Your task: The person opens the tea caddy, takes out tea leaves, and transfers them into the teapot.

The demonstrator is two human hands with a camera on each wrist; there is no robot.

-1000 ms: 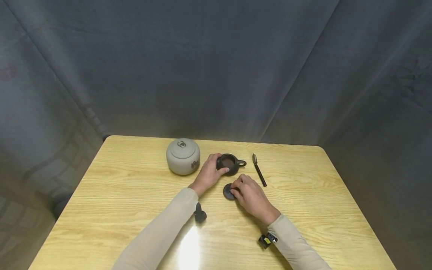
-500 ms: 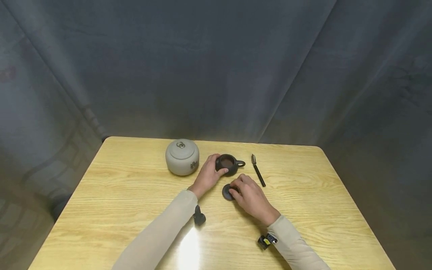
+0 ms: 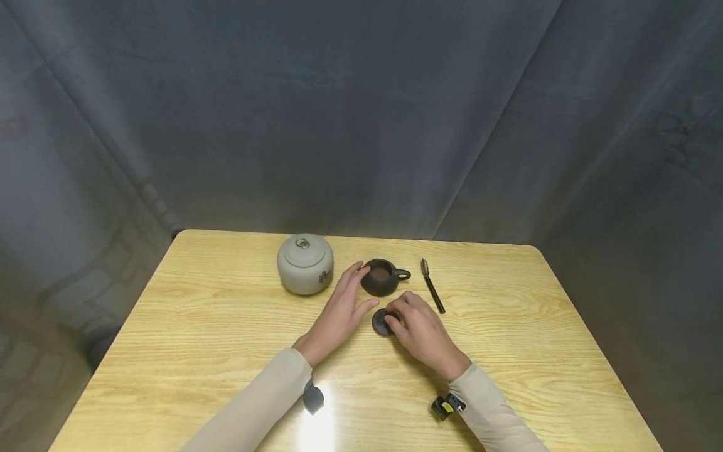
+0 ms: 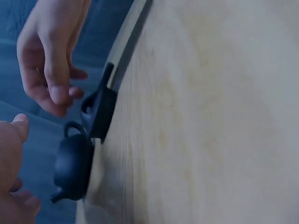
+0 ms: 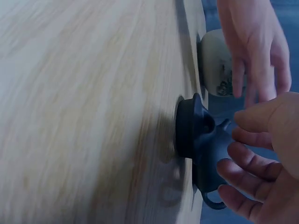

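Note:
A small dark teapot (image 3: 380,286) stands uncovered on the table, brownish inside, its looped handle pointing right. My left hand (image 3: 337,312) is just left of it, with straight, spread fingers and nothing held. In the right wrist view, the teapot (image 5: 214,156) stands behind its round dark lid (image 5: 185,128). That lid (image 3: 381,322) lies on the table in front of the pot. Over the lid hovers my right hand (image 3: 420,329), fingers loosely bent. Both wrist views show a gap between its fingertips and the lid's knob (image 5: 207,122).
A lidded grey jar (image 3: 305,267) with a ring on top stands left of the teapot. To the right lies a slim black-handled tool (image 3: 433,292) with a metal tip. Dark curtains (image 3: 361,113) hang behind the wooden table (image 3: 226,301).
My left hand has let go of the teapot and drawn back toward the near left, its fingers straightening. The right hand, lid and teapot have hardly moved.

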